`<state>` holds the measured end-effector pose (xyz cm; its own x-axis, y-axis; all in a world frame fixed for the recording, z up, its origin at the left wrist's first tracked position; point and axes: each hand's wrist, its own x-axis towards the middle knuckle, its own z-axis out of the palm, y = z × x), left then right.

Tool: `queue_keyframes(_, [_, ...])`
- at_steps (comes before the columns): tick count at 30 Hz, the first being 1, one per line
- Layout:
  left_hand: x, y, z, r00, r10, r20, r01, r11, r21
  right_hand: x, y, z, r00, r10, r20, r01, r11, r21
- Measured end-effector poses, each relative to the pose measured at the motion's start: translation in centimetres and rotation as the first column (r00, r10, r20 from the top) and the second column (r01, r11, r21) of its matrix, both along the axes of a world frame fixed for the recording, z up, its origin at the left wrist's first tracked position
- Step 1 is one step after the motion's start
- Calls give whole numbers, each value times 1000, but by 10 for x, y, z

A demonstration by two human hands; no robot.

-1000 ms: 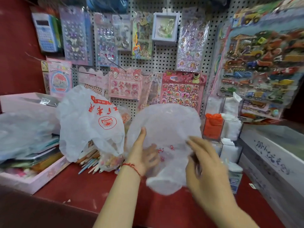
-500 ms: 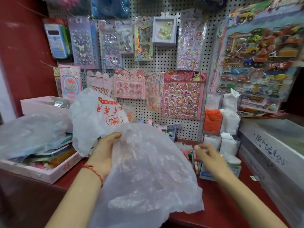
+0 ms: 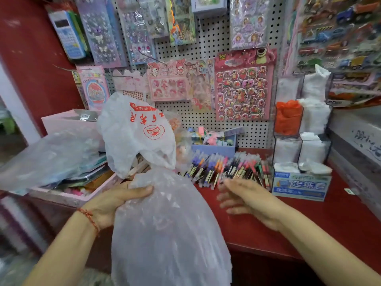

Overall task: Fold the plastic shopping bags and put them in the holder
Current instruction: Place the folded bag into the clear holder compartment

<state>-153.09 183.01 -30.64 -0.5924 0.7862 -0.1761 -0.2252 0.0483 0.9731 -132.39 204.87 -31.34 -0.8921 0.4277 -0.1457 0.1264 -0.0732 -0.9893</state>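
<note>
Pinching the crumpled top of a translucent plastic bag (image 3: 169, 234) between thumb and curled fingers, the left grip (image 3: 115, 203) sits to the near left of the pile of pens (image 3: 226, 170), with a red string bracelet (image 3: 90, 219) on its wrist. The bag hangs from that hold and billows downward on the near side of the pens, in front of the bench edge. The right grip (image 3: 251, 201) is released: its fingers are spread and fairly straight, holding nothing. It is blurred and hovers just in front of the pens, apart from the bag.

The pens lie in a loose heap on the red bench (image 3: 309, 228). Left of the pens and a little behind them, a white bag with red print (image 3: 136, 137) stands puffed up, its lower edge just above the held bag's top. Farther left of the pens is a pink box (image 3: 68, 198) with another clear bag (image 3: 51, 153) draped over it. Behind the pens stands a lilac box (image 3: 214, 148) of small items, and behind that is the pegboard (image 3: 206, 120), hung with sticker sheets (image 3: 243, 85). Right of the pens stands the clear holder (image 3: 287, 138). Its upper left compartment is stuffed with orange bags (image 3: 288, 120), and the others hold white folded bags (image 3: 315, 118). A blue carton (image 3: 301, 186) lies right of the pens, in front of the holder.
</note>
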Motion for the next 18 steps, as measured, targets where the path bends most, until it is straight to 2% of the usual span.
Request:
queue_keyframes(2, [2,-1,1,997,-72,6,72,997,-36,3,-10,-5,976,192,101,-186,980,-69])
queue_keyframes(4, [13,4,4,985,-133,106,134,991,-8,1,-27,-15,927,331,178,-319,943,-90])
queue_keyframes(8, [32,14,10,974,-145,175,140,989,40,-6,-45,-37,911,354,210,-366,930,23])
queue_keyframes(11, [49,13,18,949,-161,271,140,986,95,-7,-45,-50,921,359,149,-373,925,79])
queue_keyframes(13, [46,22,26,968,-58,246,41,996,74,-8,-45,-54,943,318,100,-331,925,184])
queue_keyframes(15, [31,27,24,982,135,130,-134,991,-11,-8,-46,-55,950,308,49,-307,896,321])
queue_keyframes(18, [35,25,13,941,281,187,-300,950,81,-7,-44,-47,956,293,-34,-231,815,532])
